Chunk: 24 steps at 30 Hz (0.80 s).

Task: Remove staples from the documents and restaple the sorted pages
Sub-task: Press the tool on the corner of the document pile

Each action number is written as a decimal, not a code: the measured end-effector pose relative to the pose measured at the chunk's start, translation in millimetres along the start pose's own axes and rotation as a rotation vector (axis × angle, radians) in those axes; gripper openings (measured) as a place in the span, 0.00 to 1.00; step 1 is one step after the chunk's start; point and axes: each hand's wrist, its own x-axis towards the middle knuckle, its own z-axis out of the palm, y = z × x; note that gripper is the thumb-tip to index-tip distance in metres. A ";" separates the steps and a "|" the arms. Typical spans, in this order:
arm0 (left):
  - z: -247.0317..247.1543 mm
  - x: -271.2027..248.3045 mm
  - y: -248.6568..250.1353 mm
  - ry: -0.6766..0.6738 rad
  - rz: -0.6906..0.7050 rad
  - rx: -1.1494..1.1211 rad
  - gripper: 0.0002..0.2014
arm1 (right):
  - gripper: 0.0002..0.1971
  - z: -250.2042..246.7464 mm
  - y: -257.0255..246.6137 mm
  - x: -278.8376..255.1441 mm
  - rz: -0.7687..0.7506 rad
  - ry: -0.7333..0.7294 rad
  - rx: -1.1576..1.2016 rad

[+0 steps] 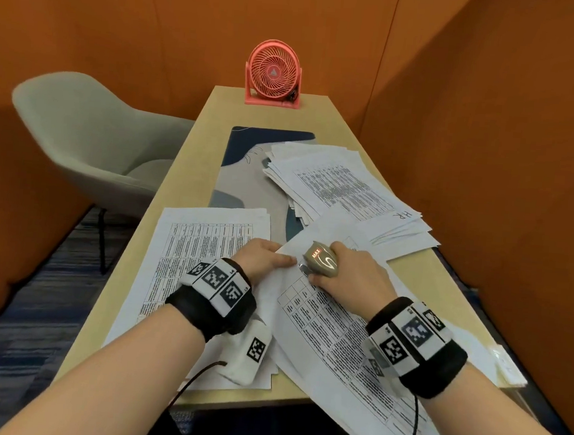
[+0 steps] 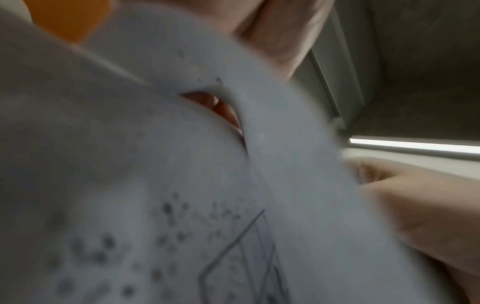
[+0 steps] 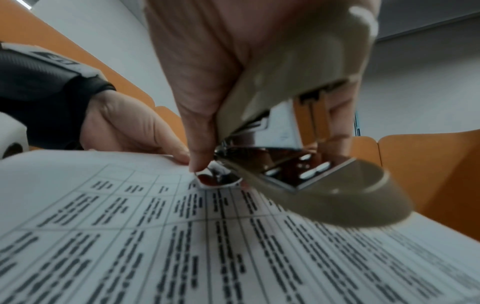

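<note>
A printed document with a table (image 1: 331, 330) lies tilted over the table's front edge. My left hand (image 1: 281, 254) pinches its top corner, thumb on top and fingers under the sheet. My right hand (image 1: 339, 273) grips a beige staple remover (image 1: 319, 263) marked MAX. Its metal tip touches that same corner, just right of the left thumb. In the right wrist view the staple remover (image 3: 298, 164) bites at the document (image 3: 182, 236) edge beside the left hand (image 3: 135, 127). The left wrist view is filled by blurred paper (image 2: 155, 164). No staple can be made out.
A flat stack of pages (image 1: 199, 262) lies at the front left under my left wrist. A loose pile of papers (image 1: 343, 184) spreads at the right on a desk mat (image 1: 248, 166). A pink fan (image 1: 273, 73) stands at the far end, a grey chair (image 1: 89, 140) at the left.
</note>
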 end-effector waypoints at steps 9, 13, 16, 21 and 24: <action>1.6 -12.3 -6.4 0.025 0.053 -0.208 0.08 | 0.20 -8.2 -7.5 -5.9 -0.018 0.086 0.073; 4.8 -18.7 -9.5 0.029 0.118 -0.259 0.03 | 0.20 -12.0 -13.4 -5.5 -0.050 0.150 0.123; 5.0 -22.4 -11.3 0.021 0.135 -0.261 0.03 | 0.21 -17.1 -13.1 -3.4 -0.085 0.130 0.078; 3.5 -24.2 -6.9 0.009 0.103 -0.314 0.07 | 0.21 -16.6 -11.1 -3.7 -0.143 0.165 0.067; 4.5 -24.8 -8.2 0.006 0.064 -0.322 0.07 | 0.20 -14.3 -10.7 -6.0 -0.262 0.198 -0.005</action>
